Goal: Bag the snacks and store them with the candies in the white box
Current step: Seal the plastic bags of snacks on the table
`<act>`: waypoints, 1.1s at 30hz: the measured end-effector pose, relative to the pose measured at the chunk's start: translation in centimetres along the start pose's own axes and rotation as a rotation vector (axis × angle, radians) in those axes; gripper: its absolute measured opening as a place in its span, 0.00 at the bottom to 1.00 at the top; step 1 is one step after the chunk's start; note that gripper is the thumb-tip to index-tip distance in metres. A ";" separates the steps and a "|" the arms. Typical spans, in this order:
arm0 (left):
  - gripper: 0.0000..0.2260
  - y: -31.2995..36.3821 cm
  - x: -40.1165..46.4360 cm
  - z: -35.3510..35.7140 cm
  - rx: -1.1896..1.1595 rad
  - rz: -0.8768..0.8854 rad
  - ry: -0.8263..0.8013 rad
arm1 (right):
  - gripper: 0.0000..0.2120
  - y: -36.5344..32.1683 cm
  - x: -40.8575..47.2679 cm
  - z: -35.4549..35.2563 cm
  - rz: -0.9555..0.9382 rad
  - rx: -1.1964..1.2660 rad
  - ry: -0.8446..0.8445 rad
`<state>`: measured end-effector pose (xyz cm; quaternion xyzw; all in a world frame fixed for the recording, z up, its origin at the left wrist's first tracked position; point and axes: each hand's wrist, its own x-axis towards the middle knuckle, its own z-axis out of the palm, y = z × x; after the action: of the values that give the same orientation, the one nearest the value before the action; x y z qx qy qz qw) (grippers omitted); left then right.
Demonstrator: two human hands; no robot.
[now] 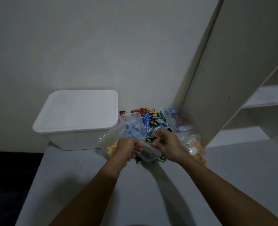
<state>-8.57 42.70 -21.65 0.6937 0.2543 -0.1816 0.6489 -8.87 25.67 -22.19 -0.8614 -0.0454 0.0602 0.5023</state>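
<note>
A white box [73,126] with its lid on stands at the back left of the table. To its right lies a heap of wrapped candies [153,121] in blue, black and red. A clear plastic container [134,123] with blue candies is tilted in front of the heap. My left hand [128,148] and my right hand [165,144] both grip the near rim of this container, fingers closed. A clear bag of yellow snacks [109,144] lies left of my left hand. Another bag of orange snacks [195,147] lies right of my right hand.
A second clear container [177,119] with candies sits at the back right against a tall white shelf unit [233,79]. The wall is close behind. The grey table [135,193] ends at its left edge [30,185], with dark floor beyond.
</note>
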 end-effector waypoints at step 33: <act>0.04 -4.7 2.3 -7.0 0.070 0.157 0.356 | 0.08 -1.5 7.4 6.9 0.031 -0.164 -0.064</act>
<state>-10.06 50.10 -26.15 0.7546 0.3039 -0.0136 0.5814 -2.61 33.39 -24.73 -0.8978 -0.0530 0.0916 0.4276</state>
